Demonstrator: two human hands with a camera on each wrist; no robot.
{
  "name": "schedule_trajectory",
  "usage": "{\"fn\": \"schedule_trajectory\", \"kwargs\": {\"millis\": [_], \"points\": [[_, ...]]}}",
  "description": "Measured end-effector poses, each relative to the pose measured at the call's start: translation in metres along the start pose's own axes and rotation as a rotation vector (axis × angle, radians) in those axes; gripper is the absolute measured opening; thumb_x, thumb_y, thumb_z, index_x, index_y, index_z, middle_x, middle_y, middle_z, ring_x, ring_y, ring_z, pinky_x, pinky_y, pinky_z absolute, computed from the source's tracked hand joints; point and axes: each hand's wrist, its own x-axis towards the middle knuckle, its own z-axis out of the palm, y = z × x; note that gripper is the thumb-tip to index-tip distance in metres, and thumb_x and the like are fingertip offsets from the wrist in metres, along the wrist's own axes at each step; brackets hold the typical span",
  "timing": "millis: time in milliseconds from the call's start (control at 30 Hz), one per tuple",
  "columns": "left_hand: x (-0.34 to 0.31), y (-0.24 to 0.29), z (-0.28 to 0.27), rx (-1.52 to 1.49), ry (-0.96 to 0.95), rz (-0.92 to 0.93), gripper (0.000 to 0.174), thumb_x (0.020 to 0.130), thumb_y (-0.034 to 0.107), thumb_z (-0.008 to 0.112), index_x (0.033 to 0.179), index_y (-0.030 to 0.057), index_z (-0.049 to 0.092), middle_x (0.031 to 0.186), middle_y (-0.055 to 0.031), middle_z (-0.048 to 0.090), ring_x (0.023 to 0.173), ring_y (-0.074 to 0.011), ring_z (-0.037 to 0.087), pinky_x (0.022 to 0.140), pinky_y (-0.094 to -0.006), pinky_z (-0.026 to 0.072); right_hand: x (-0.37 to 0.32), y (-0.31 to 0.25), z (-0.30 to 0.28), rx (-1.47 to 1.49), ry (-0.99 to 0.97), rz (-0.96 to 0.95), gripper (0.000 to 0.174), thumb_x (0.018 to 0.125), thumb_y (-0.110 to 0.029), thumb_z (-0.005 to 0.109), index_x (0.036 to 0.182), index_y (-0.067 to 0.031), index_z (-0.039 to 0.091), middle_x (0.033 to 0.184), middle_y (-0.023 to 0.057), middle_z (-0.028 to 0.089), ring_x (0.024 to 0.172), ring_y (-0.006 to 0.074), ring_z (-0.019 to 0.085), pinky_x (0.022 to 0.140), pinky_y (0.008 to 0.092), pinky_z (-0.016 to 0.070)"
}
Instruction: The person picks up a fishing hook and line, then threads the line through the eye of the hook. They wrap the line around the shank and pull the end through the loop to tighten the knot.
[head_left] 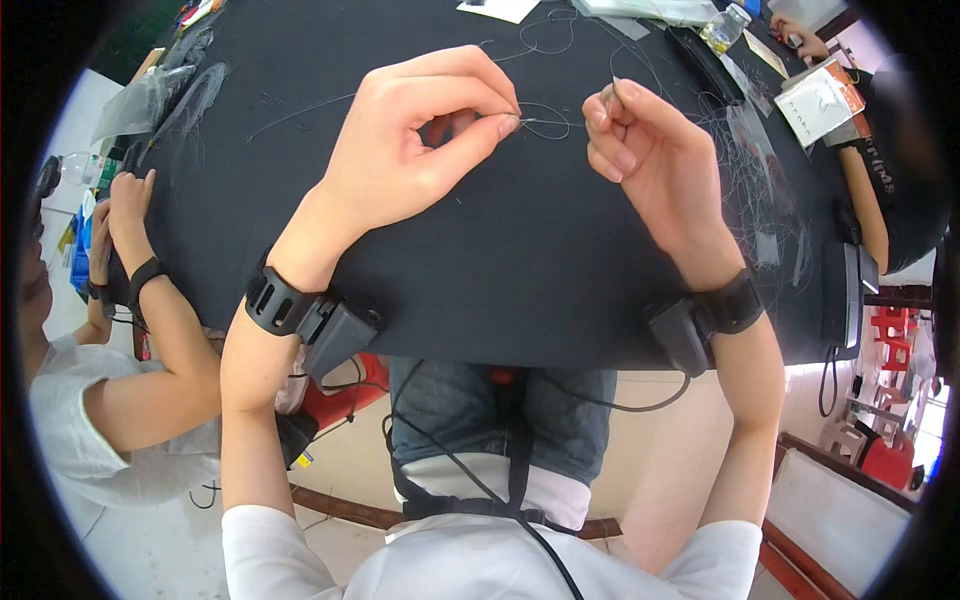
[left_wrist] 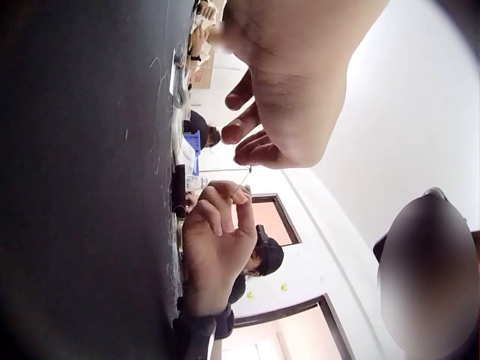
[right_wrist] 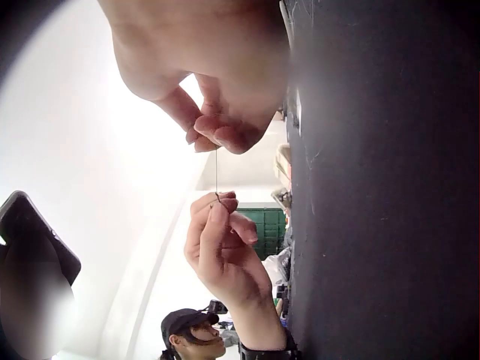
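Black cloth table (head_left: 480,280), work surface. Item: fine thread (head_left: 552,122), one short strand, held above the cloth between two hands. Left hand (head_left: 410,150) pinched one end between thumb and forefinger tip. Right hand (head_left: 650,150) pinched the other end, its other fingers curled. Strand ran straight from pinch to pinch, clear of both palms. Handling note: probably best worked under light tension, with the pinches near the ends and the wrists steady.
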Motion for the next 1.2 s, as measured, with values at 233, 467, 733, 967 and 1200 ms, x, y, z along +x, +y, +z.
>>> {"fn": "schedule_trajectory", "kwargs": {"millis": [233,467,733,967,1200], "points": [[0.003,-0.020,-0.019,-0.330,0.034,-0.361,0.020,0.087,0.020,0.050,0.085,0.0043,0.063,0.084,-0.0007,0.060,0.063,-0.0054,0.051,0.052,-0.0177,0.0367,0.002,-0.002,-0.005,-0.041,0.270,-0.003,0.022,0.088,-0.024,0.047,0.084,-0.0036,0.053,0.085,0.0079,0.055,0.059,0.0107,0.041,0.055,0.0251,0.0344],[-0.003,-0.079,-0.103,0.053,0.118,-0.805,0.021,0.085,0.028,0.052,0.087,0.0112,0.065,0.086,0.0012,0.062,0.073,-0.0070,0.050,0.059,-0.0224,0.0361,0.010,-0.006,-0.023,0.001,0.412,-0.068,0.018,0.086,-0.022,0.049,0.083,-0.0040,0.050,0.080,0.0046,0.051,0.060,0.0109,0.041,0.056,0.0260,0.0337],[-0.022,-0.132,-0.149,0.247,-0.058,-1.060,0.018,0.075,0.027,0.063,0.080,0.0102,0.069,0.075,0.0011,0.063,0.064,-0.0078,0.048,0.055,-0.0219,0.0337,0.011,-0.007,-0.029,-0.101,0.577,-0.059,0.023,0.085,-0.023,0.049,0.096,-0.0022,0.052,0.090,0.0061,0.056,0.069,0.0129,0.050,0.064,0.0269,0.0390],[-0.029,-0.162,-0.158,0.344,-0.049,-1.083,0.020,0.069,0.026,0.069,0.074,0.0064,0.069,0.068,-0.0012,0.061,0.060,-0.0095,0.049,0.047,-0.0230,0.0320,0.012,-0.007,-0.029,-0.152,0.630,-0.099,0.030,0.085,-0.023,0.050,0.106,-0.0010,0.051,0.105,0.0093,0.056,0.089,0.0169,0.053,0.077,0.0293,0.0389],[-0.035,-0.178,-0.162,0.361,-0.054,-1.039,0.022,0.067,0.024,0.070,0.074,0.0037,0.068,0.068,-0.0031,0.062,0.059,-0.0107,0.053,0.046,-0.0241,0.0359,0.013,-0.003,-0.036,-0.160,0.593,-0.069,0.032,0.084,-0.024,0.052,0.107,-0.0011,0.051,0.105,0.0089,0.055,0.089,0.0169,0.053,0.078,0.0291,0.0387]]}}
